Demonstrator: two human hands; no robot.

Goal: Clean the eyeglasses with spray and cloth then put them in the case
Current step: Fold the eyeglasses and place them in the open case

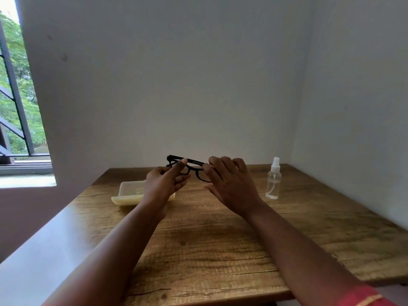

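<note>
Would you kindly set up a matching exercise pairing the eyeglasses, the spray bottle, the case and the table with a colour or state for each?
Things:
1. eyeglasses
2. spray bottle
3. case
4. table

Descriptions:
A. clear, standing upright at the right
B. brown wood grain
C. black, held by the left hand and the right hand
D. pale yellow, lying open at the left

Pairs: 1-C, 2-A, 3-D, 4-B

Wooden table [220,250]: open cream case [130,192] left, clear spray bottle [273,180] right.
</note>
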